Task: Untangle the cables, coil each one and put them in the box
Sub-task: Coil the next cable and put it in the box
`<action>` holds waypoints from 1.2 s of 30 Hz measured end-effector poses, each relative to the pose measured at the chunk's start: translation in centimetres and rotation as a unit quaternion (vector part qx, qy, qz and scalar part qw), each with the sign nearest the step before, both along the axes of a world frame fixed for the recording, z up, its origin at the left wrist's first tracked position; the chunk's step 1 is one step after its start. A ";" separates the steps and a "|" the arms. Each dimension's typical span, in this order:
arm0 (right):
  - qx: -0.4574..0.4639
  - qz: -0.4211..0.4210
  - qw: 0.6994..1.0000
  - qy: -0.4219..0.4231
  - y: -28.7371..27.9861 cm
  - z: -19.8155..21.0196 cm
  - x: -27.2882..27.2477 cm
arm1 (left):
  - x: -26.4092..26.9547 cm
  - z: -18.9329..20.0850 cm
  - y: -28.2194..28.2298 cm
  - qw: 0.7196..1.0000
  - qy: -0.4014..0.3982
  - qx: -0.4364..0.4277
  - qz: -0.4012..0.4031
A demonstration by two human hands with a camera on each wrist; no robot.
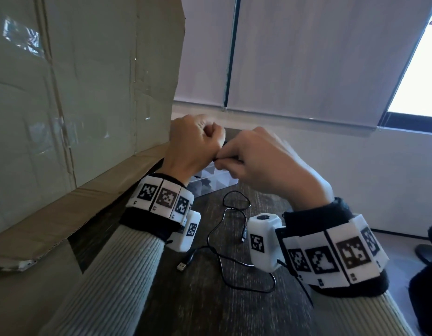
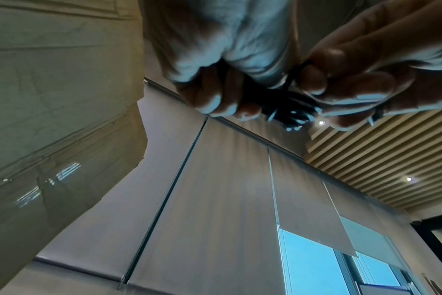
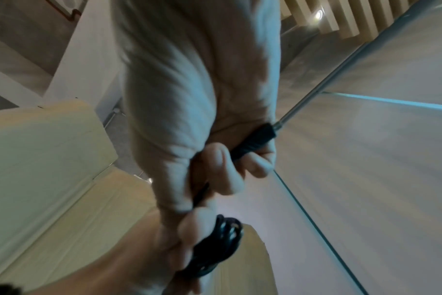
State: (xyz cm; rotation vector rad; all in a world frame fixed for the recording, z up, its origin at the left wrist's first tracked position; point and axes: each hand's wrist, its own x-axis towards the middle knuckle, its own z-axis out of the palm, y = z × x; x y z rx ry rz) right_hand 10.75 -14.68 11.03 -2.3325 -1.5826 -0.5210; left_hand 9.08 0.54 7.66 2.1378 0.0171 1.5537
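My left hand [image 1: 198, 139] is raised above the table, fingers curled round a coiled black cable [image 2: 288, 113]. Close to its right, my right hand [image 1: 236, 163] pinches the loose end of that same cable [image 3: 255, 139] between thumb and fingers. In the right wrist view the coil [image 3: 220, 245] shows as a dark bundle beyond my right fingers. A second thin black cable [image 1: 217, 241] lies loose on the dark table [image 1: 210, 299] below my wrists, its USB plug [image 1: 182, 266] near my left forearm. A clear plastic box [image 1: 217, 180] stands on the table under my hands, mostly hidden.
A large cardboard box [image 1: 77, 105] with an open flap fills the left side and reaches over the table's left edge. Window blinds [image 1: 307, 57] hang behind the table. The table's right edge runs under my right forearm.
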 end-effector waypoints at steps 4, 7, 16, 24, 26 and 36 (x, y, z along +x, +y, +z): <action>0.088 0.032 0.995 0.018 -1.3 0.6 0.4 | 0.2 -0.7 -0.5 0.985 0.014 0.005 -0.171; 0.183 0.099 0.971 0.114 -1.7 0.7 1.2 | 0.4 -1.0 -1.4 0.962 0.008 -0.051 -0.269; 0.385 0.234 0.824 0.343 -1.4 -1.0 3.7 | -0.4 0.9 -4.4 0.901 -0.041 -0.211 -0.378; 0.345 0.152 0.881 0.285 -0.4 -1.3 3.3 | -0.1 1.9 -2.7 0.900 -0.052 -0.363 -0.238; 0.294 0.135 0.922 0.215 0.1 -1.0 2.9 | -0.2 2.3 -2.1 0.893 -0.052 -0.398 -0.202; 0.189 0.027 0.981 0.036 1.1 -0.2 -0.4 | -0.4 2.4 -1.4 0.830 -0.029 -0.523 -0.192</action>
